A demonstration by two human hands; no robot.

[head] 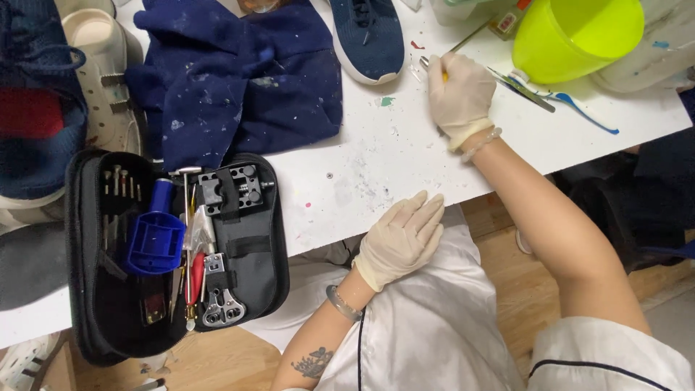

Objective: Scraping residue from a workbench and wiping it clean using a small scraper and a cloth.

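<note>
My right hand [459,98] is gloved and curled shut around a thin brush [463,40], whose handle runs up and away from my knuckles toward the lime-green bowl [579,32]; the bristle end is hidden under my fingers, so I cannot tell what it touches; the brush sits on the white table [376,159] just to the right of the navy sneaker [369,32]. My left hand [400,239] is also gloved; it lies flat and open at the near table edge, below the sneaker, fingers stretched and holding nothing.

Judging from how things lie, the work looks early or between steps: the sneaker's white sole edge seems clean, the brush is gripped but not on the shoe, and flecks of paint already dot the tabletop near it; I cannot tell how much of the shoe is finished.

Counting outward from the sneaker: one navy sneaker near my brush hand; one dark blue cloth [239,72] speckled with paint just to its left; one pair of tweezers [525,90] and one blue-handled brush [586,116] to its right, below the bowl; one open black tool case [174,253] well below and left of it, holding one blue plastic holder and several small metal tools; at least two more shoes [65,94] stacked far to the left.
</note>
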